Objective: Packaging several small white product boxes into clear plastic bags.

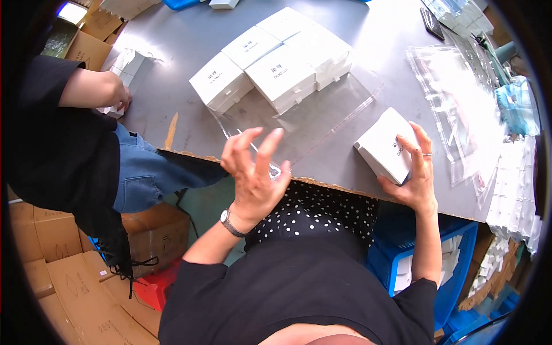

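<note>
My right hand (417,172) grips a white cardboard box (386,144) by its right side, near the front edge of the grey table (172,34). Raised over that same edge is my left hand (253,181), its fingers spread and curved, with nothing seen held in it. Just beyond it lies a clear plastic bag (325,129). Several white boxes (282,75) stand packed together at the bag's far part; whether they are inside it or on top, I cannot tell.
At the left, a co-worker's hand (125,99) touches other white boxes (127,66). Clear plastic bags (454,109) are spread at the right, with a dark phone (431,24) beyond. Below the table are a blue crate (402,253) and brown cartons (75,287).
</note>
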Demonstrator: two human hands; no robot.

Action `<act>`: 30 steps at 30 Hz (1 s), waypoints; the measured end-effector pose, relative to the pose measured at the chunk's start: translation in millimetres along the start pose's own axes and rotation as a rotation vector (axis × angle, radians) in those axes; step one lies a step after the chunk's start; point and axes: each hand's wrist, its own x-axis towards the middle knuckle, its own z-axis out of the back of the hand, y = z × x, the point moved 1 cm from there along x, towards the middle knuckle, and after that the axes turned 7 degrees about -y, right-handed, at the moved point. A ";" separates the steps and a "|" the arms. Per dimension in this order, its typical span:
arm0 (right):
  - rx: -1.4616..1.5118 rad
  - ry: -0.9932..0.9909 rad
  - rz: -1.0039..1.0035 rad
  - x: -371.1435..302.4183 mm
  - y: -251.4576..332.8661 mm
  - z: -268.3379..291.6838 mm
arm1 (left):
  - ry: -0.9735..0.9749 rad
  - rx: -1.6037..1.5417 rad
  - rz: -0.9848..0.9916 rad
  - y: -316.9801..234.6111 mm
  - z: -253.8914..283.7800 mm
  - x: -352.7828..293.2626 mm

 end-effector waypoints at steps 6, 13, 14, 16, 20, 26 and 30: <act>0.543 0.388 0.217 44.3 32.1 -40.7 | -0.073 -0.311 0.345 20.5 13.3 -1.6; 0.441 0.340 0.284 86.5 69.6 -96.1 | -0.260 -0.340 0.220 20.0 14.4 3.2; 0.444 0.324 0.290 85.7 68.7 -97.3 | -0.263 -0.338 0.220 18.2 15.6 3.5; 0.444 0.313 0.289 79.5 68.7 -101.5 | -0.274 -0.336 0.184 17.7 14.2 2.6; 0.316 0.169 0.246 63.3 89.8 -107.2 | -0.340 -0.199 -0.019 23.8 4.9 -5.6; 0.233 0.109 0.263 53.6 88.0 -112.7 | -0.291 -0.233 0.001 32.1 -2.4 -17.3; 0.266 0.071 0.257 51.7 85.5 -116.9 | -0.267 -0.339 0.184 32.1 -10.5 -34.7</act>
